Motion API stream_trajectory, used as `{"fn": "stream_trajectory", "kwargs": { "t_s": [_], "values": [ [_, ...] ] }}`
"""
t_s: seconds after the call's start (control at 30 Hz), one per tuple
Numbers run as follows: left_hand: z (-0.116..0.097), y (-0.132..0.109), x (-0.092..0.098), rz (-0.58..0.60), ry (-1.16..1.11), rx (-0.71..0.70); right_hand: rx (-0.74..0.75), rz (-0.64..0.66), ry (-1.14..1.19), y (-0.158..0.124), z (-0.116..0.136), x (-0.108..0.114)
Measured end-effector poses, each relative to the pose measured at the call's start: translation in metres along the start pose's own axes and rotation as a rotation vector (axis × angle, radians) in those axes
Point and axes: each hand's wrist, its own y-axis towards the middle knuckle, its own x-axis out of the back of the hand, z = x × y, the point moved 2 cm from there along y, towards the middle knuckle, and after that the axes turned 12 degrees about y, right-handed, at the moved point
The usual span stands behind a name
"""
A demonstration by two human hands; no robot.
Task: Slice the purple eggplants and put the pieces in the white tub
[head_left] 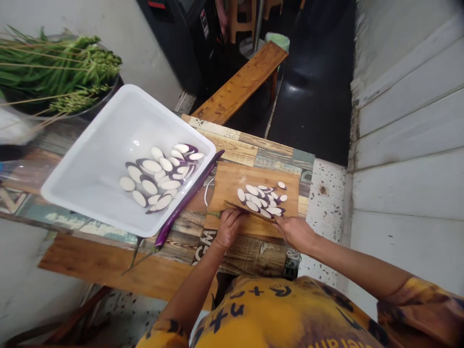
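My left hand (229,227) is closed at the near left of the wooden cutting board (226,183). A green eggplant stem (213,213) sticks out to the left of its fingers, and the rest of that piece is hidden under the hand. Gripped in my right hand (295,233) is a knife (232,205), its handle covered and its blade seen nearly edge-on, reaching past the left fingertips. Beyond the blade lie several oval eggplant slices (258,199), white with purple skin. A whole purple eggplant (181,215) rests between the board and a white tub (87,145).
More eggplant slices (152,166) lie in the tub. Behind it stands a bowl of skewered green vegetables (61,72). The wood-patterned table (250,251) ends beside a white wall (406,183). A wooden bench (242,82) and a green-lined bin (278,40) stand beyond.
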Motion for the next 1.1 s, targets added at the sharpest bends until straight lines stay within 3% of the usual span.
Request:
{"fn": "stream_trajectory", "kwargs": {
  "t_s": [0.17,0.4,0.57,0.73,0.83,0.97,1.1],
  "values": [
    [0.007,-0.004,0.006,-0.059,0.041,-0.016,0.038,0.002,-0.077,-0.003,-0.002,-0.007],
    [0.009,-0.007,0.001,-0.025,0.062,-0.044,0.070,0.016,-0.173,-0.017,-0.005,-0.008],
    [0.008,-0.006,0.002,-0.026,0.063,-0.043,0.006,0.012,-0.075,0.017,0.007,-0.016],
    [0.005,0.000,0.005,-0.048,0.039,-0.037,-0.041,-0.130,0.091,0.047,0.020,-0.015],
    [0.003,0.003,0.004,-0.067,0.018,-0.026,-0.021,-0.123,0.046,0.031,0.017,-0.008],
    [0.004,0.001,-0.002,-0.061,0.000,-0.060,0.009,0.001,-0.021,-0.003,0.005,-0.001],
    [0.005,0.000,-0.005,-0.040,-0.018,-0.082,-0.003,0.043,-0.059,-0.008,-0.001,0.000]
  ]
}}
